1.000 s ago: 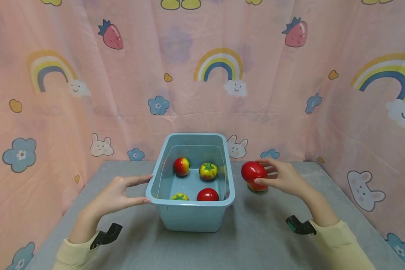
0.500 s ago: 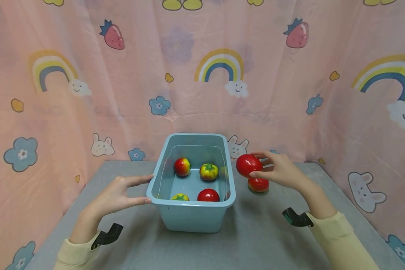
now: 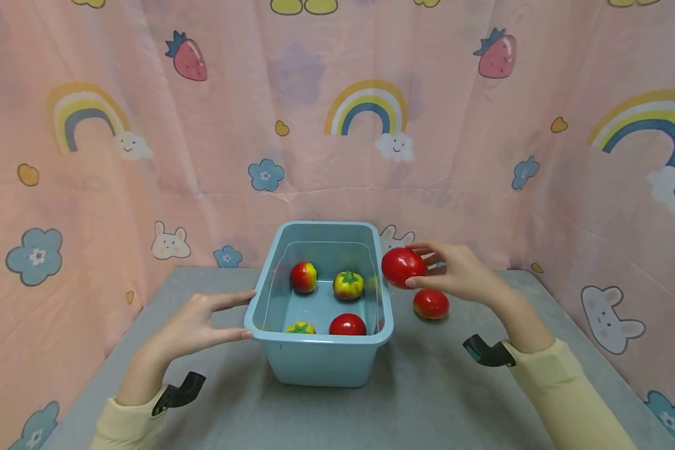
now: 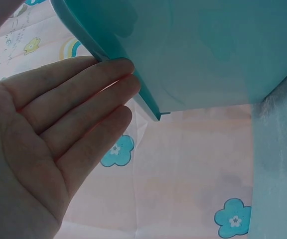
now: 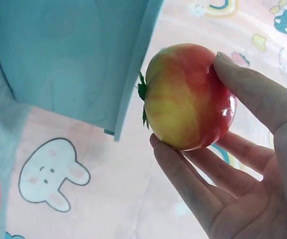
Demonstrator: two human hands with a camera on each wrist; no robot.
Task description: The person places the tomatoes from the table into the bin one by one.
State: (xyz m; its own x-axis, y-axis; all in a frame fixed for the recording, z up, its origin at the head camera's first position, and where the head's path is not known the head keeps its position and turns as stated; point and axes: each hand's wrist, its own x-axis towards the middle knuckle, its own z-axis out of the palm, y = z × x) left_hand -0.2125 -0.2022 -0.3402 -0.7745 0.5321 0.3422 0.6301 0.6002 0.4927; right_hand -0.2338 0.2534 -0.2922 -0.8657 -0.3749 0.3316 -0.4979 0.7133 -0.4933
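A red-and-yellow tomato [image 3: 403,267] with a green leafy stem is pinched between the thumb and fingers of my right hand [image 3: 462,273]. It is raised beside the right rim of a light blue plastic bin [image 3: 322,362]; the right wrist view shows the tomato [image 5: 188,102] with its stem towards the bin. My left hand [image 3: 194,325] has its fingers extended, the tips touching the bin's left rim, and in the left wrist view the fingers [image 4: 101,89] lie straight against that edge. Several tomatoes, one of them a yellowish-green tomato [image 3: 347,285], lie inside the bin.
Another red tomato [image 3: 430,304] rests on the grey table [image 3: 427,400], right of the bin and below my right hand. A pink patterned curtain [image 3: 225,125] surrounds the table at the back and sides. Each wrist wears a black camera mount.
My right hand has lifted the tomato up and leftwards to the bin's rim, uncovering the other red tomato on the table. The left hand and the bin have stayed in place.
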